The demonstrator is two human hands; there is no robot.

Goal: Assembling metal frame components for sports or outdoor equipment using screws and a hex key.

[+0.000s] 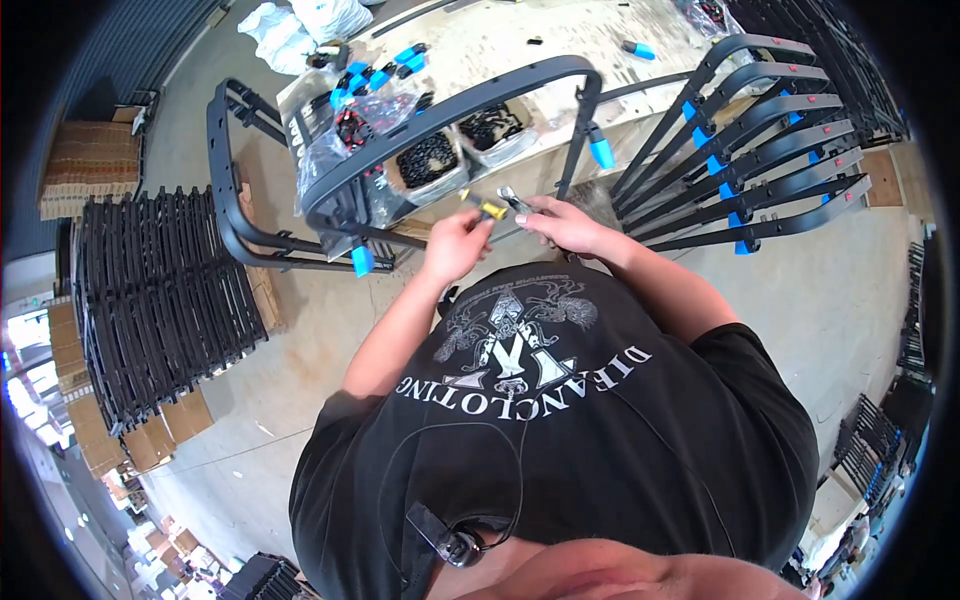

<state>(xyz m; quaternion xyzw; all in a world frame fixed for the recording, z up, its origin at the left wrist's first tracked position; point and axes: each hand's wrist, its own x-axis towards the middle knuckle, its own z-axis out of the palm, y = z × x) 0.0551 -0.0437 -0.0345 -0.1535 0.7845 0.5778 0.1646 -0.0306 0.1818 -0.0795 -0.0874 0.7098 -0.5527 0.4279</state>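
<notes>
My left hand (455, 245) grips a small tool with a yellow handle (487, 207), its tip pointing up and right. My right hand (563, 222) holds a small silvery metal part (514, 200) right beside the tool's tip. Both hands work close together in front of my chest, just below a curved black metal frame (440, 115) that arches over the edge of a workbench (560, 40). My black printed shirt fills the lower middle of the view.
Boxes of black chain-like parts (430, 155) and blue-capped pieces (365, 78) lie on the bench. A row of black frames with blue sleeves (760, 150) leans at the right. Stacked black frames (150, 300) and cardboard boxes (90, 160) stand on the concrete floor at the left.
</notes>
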